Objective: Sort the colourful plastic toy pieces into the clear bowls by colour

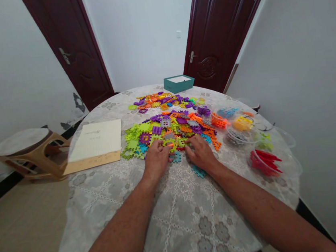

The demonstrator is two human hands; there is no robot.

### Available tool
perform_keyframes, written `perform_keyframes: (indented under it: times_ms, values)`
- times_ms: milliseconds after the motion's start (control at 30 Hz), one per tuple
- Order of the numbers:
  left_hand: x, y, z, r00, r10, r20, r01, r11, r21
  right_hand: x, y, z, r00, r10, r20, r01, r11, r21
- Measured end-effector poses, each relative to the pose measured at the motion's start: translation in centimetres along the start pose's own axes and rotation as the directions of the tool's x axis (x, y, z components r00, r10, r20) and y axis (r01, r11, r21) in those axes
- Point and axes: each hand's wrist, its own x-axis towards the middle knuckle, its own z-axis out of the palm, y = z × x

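Stool: a tan plastic stool [48,155] with a pale seat, on the floor beyond the left edge of the table [172,218].
Paper: a cream sheet [95,140] with faint writing, on a brown board [93,162], near the left edge of the table.
Left hand [158,157]: fingers bent down into the near side of the main pile; whether they grip a piece cannot be told.
Far pile: a smaller heap of mixed pieces [153,104], towards the far edge.
Main pile: interlocking plastic building pieces [156,130], lime green chiefly at left, purple and orange towards the right, at the table's middle.
Box: an open teal box [178,86], by the far edge.
Loose piece: a blue notched tile [198,172], beside the right hand.
Right hand [199,152]: fingers curled at the pile's near side; its grip cannot be made out.
Tubs: clear plastic tubs [237,144] along the right edge, holding colour-grouped pieces; red pieces [265,163] lie nearest the near right.
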Motion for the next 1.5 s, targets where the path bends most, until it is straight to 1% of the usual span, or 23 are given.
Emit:
perform_keyframes:
  times_ms: [67,133,200,233,300,367,400,567,633,667,700,733,800,833,900,1000,1100,1167,1267,1367,1500]
  values:
    - [-0.1,0.3,-0.2,1.0,0.011,0.008,-0.011,1.0,-0.004,0.0,-0.2,-0.7,0.994,0.066,-0.082,-0.059,0.994,0.088]
    - [-0.2,0.4,-0.4,0.999,0.048,0.017,-0.048,0.999,0.023,-0.2,-0.3,-1.5,0.977,0.181,-0.113,-0.16,0.971,0.178]
    - [-0.4,0.3,-0.4,0.994,0.096,0.043,-0.099,0.993,0.066,-0.6,-0.6,-2.1,0.959,0.275,-0.065,-0.248,0.929,0.276]
    - [-0.5,0.2,-0.3,0.991,0.109,0.072,-0.114,0.99,0.077,-0.8,-0.8,-2.3,0.958,0.286,-0.017,-0.266,0.91,0.319]
    - [-0.7,0.0,-0.1,0.98,0.103,0.168,-0.114,0.992,0.06,-1.1,-1.2,-2.4,0.969,0.238,0.065,-0.246,0.899,0.363]
    - [-0.9,-0.3,0.2,0.962,0.09,0.259,-0.096,0.995,0.012,-1.3,-1.6,-2.3,0.982,0.161,0.098,-0.186,0.915,0.357]
    - [-1.0,-0.3,0.3,0.953,0.093,0.288,-0.095,0.995,-0.005,-1.3,-1.8,-2.1,0.986,0.132,0.102,-0.159,0.923,0.351]
    - [-1.1,-0.4,0.4,0.939,0.097,0.331,-0.114,0.993,0.034,-1.3,-1.6,-1.3,0.99,0.1,0.104,-0.134,0.898,0.418]
    - [-1.0,-0.1,0.2,0.949,0.103,0.298,-0.117,0.993,0.029,-1.3,-1.4,-1.1,0.995,0.061,0.075,-0.087,0.899,0.43]
    - [-1.0,0.2,0.1,0.963,0.108,0.248,-0.113,0.994,0.005,-1.3,-1.3,-1.0,0.999,0.029,0.046,-0.046,0.905,0.423]
    - [-0.9,0.4,0.0,0.978,0.111,0.175,-0.107,0.994,-0.033,-1.3,-1.1,-1.0,1.0,-0.005,0.01,0.0,0.913,0.407]
    - [-0.8,0.6,-0.2,0.99,0.111,0.089,-0.104,0.991,-0.088,-1.2,-1.0,-0.9,0.999,-0.036,-0.025,0.043,0.923,0.383]
    - [-0.4,1.1,-0.6,0.992,0.102,-0.072,-0.116,0.965,-0.236,-1.0,-0.7,-0.8,0.994,-0.093,-0.056,0.107,0.937,0.331]
    - [-0.2,1.3,-0.8,0.987,0.091,-0.129,-0.128,0.94,-0.317,-0.8,-0.6,-0.7,0.992,-0.114,-0.051,0.124,0.943,0.308]
    - [0.2,1.6,-1.2,0.98,0.047,-0.194,-0.135,0.872,-0.471,-0.3,-0.5,-0.6,0.99,-0.143,-0.006,0.14,0.955,0.263]
    - [0.7,1.8,-1.6,0.974,-0.047,-0.22,-0.105,0.77,-0.629,0.9,-1.1,-0.4,0.976,-0.196,0.097,0.172,0.961,0.216]
    - [0.9,2.0,-1.8,0.972,-0.092,-0.215,-0.09,0.7,-0.709,2.5,-2.5,-0.1,0.952,-0.25,0.178,0.218,0.959,0.178]
    - [1.0,2.1,-1.9,0.973,-0.099,-0.21,-0.096,0.654,-0.751,3.5,-3.4,0.3,0.944,-0.247,0.217,0.224,0.966,0.126]
    - [1.2,2.0,-2.1,0.965,-0.115,-0.234,-0.123,0.589,-0.798,4.5,-4.2,0.8,0.944,-0.191,0.268,0.185,0.982,0.048]
    - [1.5,1.8,-2.3,0.952,-0.143,-0.27,-0.147,0.561,-0.815,4.5,-4.0,0.9,0.948,-0.143,0.283,0.143,0.99,0.022]
    - [1.7,1.6,-2.4,0.952,-0.135,-0.274,-0.159,0.545,-0.823,2.7,-3.4,0.1,0.937,-0.183,0.296,0.165,0.983,0.086]
